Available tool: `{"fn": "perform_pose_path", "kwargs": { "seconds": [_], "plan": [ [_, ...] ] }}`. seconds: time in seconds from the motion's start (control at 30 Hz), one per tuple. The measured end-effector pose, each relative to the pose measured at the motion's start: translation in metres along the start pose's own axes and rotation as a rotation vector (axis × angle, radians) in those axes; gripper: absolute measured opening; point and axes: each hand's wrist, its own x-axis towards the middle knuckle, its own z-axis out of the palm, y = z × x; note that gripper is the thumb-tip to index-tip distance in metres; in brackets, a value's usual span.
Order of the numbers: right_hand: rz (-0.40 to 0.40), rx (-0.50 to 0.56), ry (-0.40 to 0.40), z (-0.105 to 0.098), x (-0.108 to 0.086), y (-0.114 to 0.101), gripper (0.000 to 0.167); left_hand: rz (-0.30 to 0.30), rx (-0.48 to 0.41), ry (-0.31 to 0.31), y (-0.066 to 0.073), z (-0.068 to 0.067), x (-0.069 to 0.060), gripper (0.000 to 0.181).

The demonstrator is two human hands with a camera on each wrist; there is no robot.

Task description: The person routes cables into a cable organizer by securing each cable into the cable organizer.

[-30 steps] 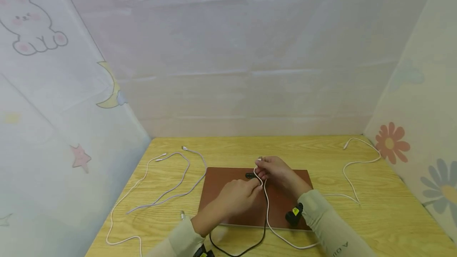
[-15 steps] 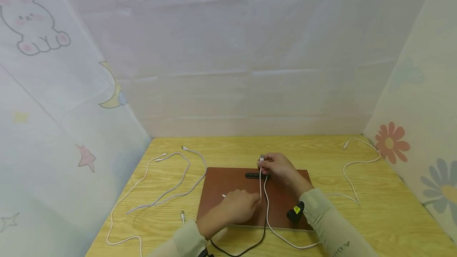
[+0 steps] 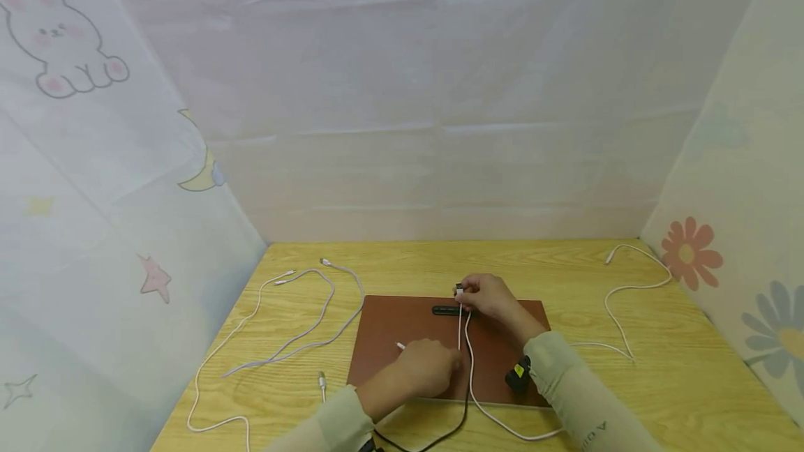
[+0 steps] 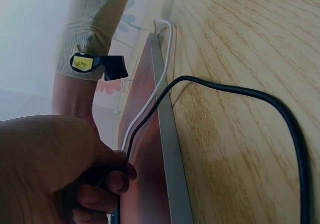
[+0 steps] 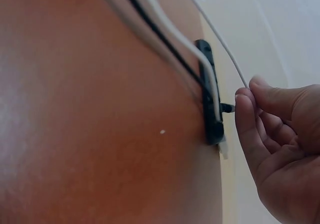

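My right hand [image 3: 490, 296] pinches a white USB cable [image 3: 460, 323] just below its metal plug [image 3: 459, 288], above the far edge of a brown board. Nearer to me, my left hand [image 3: 427, 368] grips the same cable with curled fingers, and the cable runs straight between the hands. A white cable end [image 3: 400, 345] sticks out past the left hand. On the board lies a black cable holder strip [image 5: 212, 93]. A black cable [image 5: 165, 41] and another white cable [image 5: 172, 28] run to it in the right wrist view. The left palm's inside is hidden.
The brown board [image 3: 383, 326] lies on a wooden table [image 3: 565, 264]. White and pale purple cables [image 3: 314, 344] lie on the left, with a USB plug [image 3: 322, 380] near the left sleeve. Another white cable [image 3: 609, 291] lies on the right. Printed cloth walls enclose the table.
My left hand has moved away from the right one, toward me, and the cable between them has straightened. A white end now shows beside the left hand. The right hand has stayed nearly in place.
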Motion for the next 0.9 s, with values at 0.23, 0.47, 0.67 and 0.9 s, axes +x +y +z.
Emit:
{"fn": "perform_pose_path", "kwargs": {
  "seconds": [0.23,0.47,0.67,0.9],
  "plan": [
    [-0.025,-0.085,0.035,0.001,0.001,0.001,0.006,0.011,0.004,0.010,0.000,0.002,0.004,0.014],
    [-0.026,-0.139,0.031,0.006,0.002,0.003,0.007,0.012,-0.047,-0.064,0.001,0.006,0.007,0.017],
    [-0.051,-0.204,0.040,0.009,0.005,0.004,0.006,0.007,-0.013,-0.050,0.003,0.006,0.008,0.015],
    [-0.096,-0.269,0.030,0.013,0.004,0.004,0.007,-0.004,0.036,-0.061,0.005,0.004,0.010,0.013]
  ]
}}
